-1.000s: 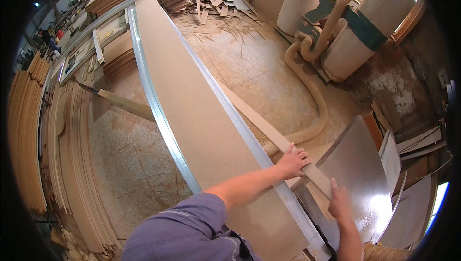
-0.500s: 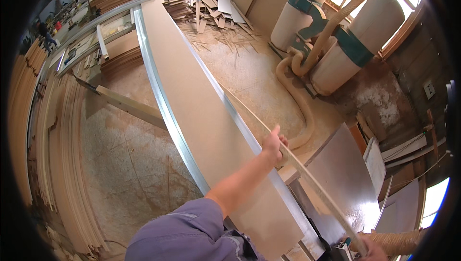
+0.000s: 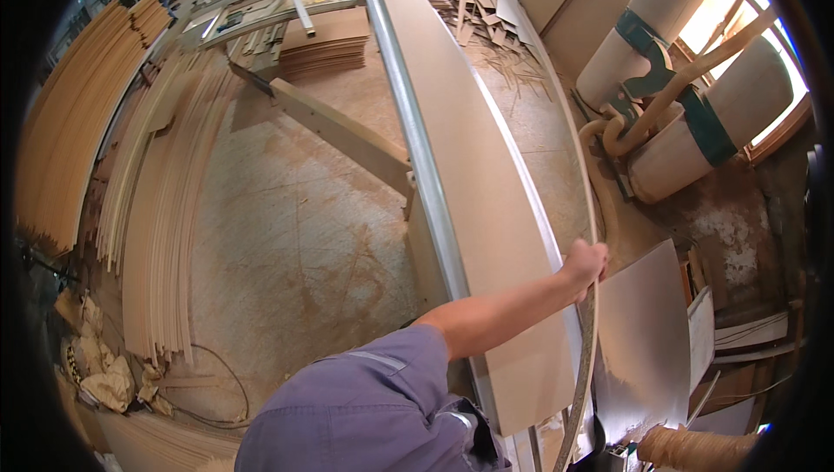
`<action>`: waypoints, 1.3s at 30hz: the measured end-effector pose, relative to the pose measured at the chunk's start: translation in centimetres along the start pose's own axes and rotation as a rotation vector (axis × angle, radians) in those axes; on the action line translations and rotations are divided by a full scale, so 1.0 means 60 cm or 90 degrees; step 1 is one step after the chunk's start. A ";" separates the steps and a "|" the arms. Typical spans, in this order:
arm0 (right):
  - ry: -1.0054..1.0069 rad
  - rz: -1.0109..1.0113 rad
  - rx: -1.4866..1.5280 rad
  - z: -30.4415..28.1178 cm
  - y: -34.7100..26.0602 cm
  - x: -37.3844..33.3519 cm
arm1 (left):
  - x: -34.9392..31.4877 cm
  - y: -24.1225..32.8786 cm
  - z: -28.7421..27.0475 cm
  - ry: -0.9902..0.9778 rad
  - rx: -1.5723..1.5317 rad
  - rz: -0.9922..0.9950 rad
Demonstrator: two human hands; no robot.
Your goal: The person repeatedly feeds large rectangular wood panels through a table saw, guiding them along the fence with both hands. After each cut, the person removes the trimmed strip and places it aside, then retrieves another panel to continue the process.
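Note:
My left hand [image 3: 585, 267] is closed round a long, thin wooden strip [image 3: 585, 366]. The strip bows slightly, running from the far floor past my hand to the lower edge of the picture. My left arm reaches across a long, tan board [image 3: 486, 177] lying on a machine table. Along the board's left side runs a shiny metal rail [image 3: 417, 142]. A grey metal table top [image 3: 647, 333] lies just right of the strip. My right hand is out of the picture.
Stacked boards [image 3: 82, 142] and long wooden strips [image 3: 161, 229] fill the left side. A wooden beam [image 3: 339, 125] sticks out left of the rail. Two dust collectors [image 3: 638, 55] with thick hoses stand at the right. Offcuts [image 3: 486, 16] lie heaped at the back.
My left hand has swung right with the strip, which now stands farther from the board. My view has turned left. The right hand, at the lower right before, has left the picture.

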State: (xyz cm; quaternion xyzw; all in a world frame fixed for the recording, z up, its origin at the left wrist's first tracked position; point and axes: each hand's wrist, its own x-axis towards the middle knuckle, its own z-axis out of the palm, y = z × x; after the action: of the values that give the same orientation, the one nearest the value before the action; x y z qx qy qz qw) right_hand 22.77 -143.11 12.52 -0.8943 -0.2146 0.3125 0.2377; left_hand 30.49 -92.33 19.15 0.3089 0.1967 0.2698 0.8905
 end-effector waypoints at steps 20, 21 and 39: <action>-0.152 -0.802 -0.132 0.387 -0.522 0.220 | -0.429 0.548 -0.222 0.318 0.664 0.830; -0.206 -0.827 -0.116 0.409 -0.582 0.214 | -0.500 0.554 -0.267 0.344 0.682 0.861; -1.323 -0.613 0.283 0.905 -1.174 -0.473 | -1.107 -0.117 -0.728 1.422 0.548 0.261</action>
State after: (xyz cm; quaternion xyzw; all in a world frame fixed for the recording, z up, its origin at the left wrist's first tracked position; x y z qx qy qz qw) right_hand -49.91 -86.40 27.31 0.0274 -0.5636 0.8027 0.1930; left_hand -41.20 -117.56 -5.22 0.2025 0.8768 0.4361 -0.0043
